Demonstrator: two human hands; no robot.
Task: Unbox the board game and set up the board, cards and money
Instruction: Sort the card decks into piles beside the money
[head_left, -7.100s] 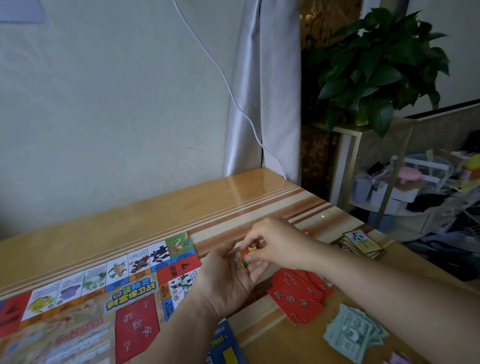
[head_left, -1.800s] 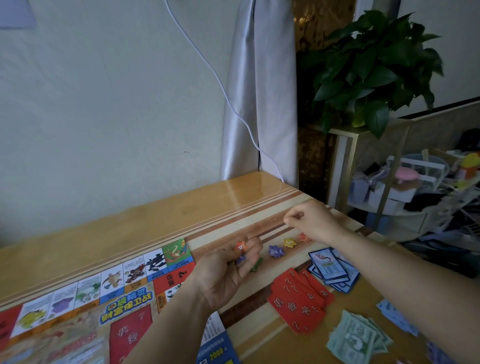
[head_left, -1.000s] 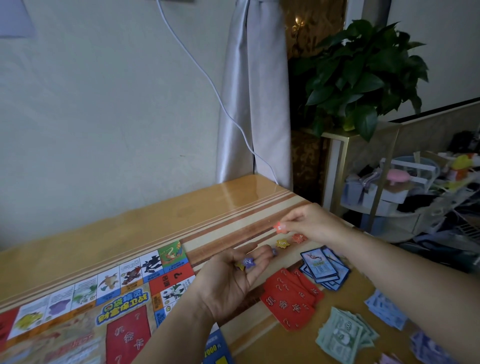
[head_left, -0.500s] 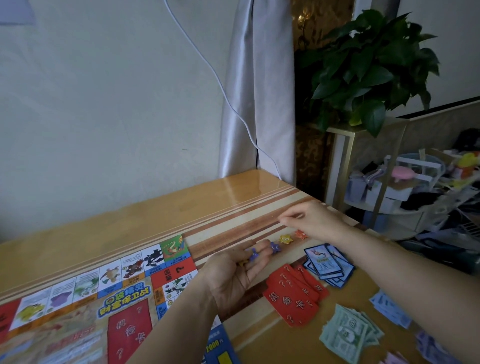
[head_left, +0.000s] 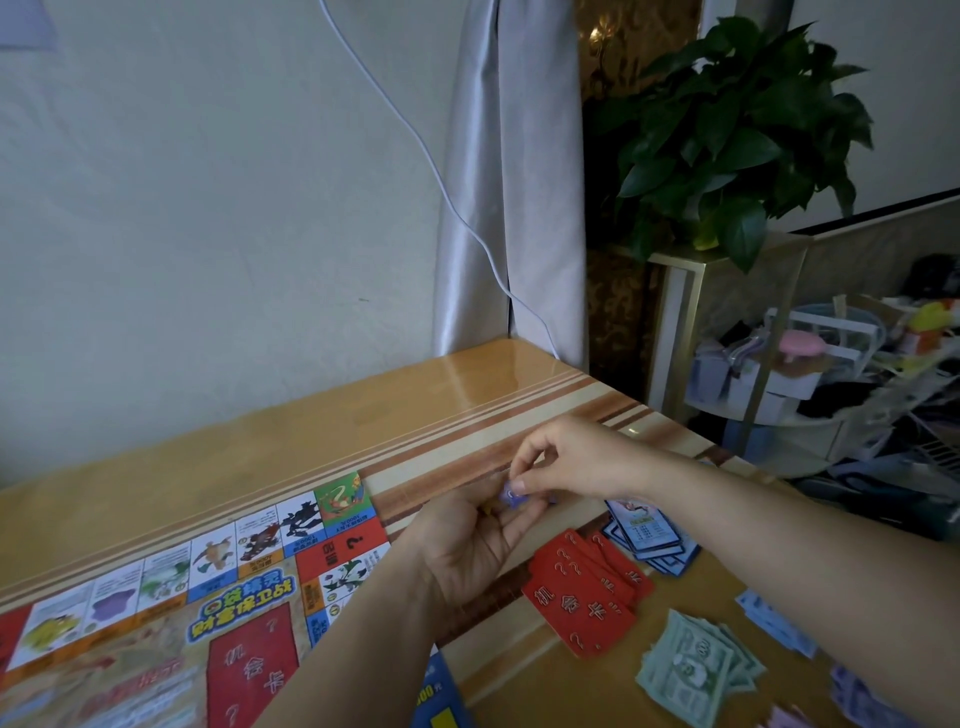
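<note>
The game board (head_left: 171, 597) lies flat at the left of the wooden table (head_left: 426, 405). My left hand (head_left: 467, 540) is palm-up beside the board's corner, fingers half curled under small tokens. My right hand (head_left: 566, 457) reaches over it and pinches a purple token (head_left: 511, 493) at the left fingertips. A stack of red cards (head_left: 582, 597) lies right of my left hand. Blue-backed cards (head_left: 649, 530) sit behind them, partly under my right forearm. Green money (head_left: 696, 670) is piled near the front right.
More pale blue and purple notes (head_left: 779, 623) lie at the right edge of the table. A potted plant (head_left: 727, 130) stands on a gold-framed stand beyond the table's corner. A cluttered shelf (head_left: 831, 364) is at right. A white cable (head_left: 447, 192) hangs down the wall.
My right hand came back from the tokens laid on the table's stripe to my left hand and now pinches a purple token there. The laid-out tokens are now hidden behind my hands.
</note>
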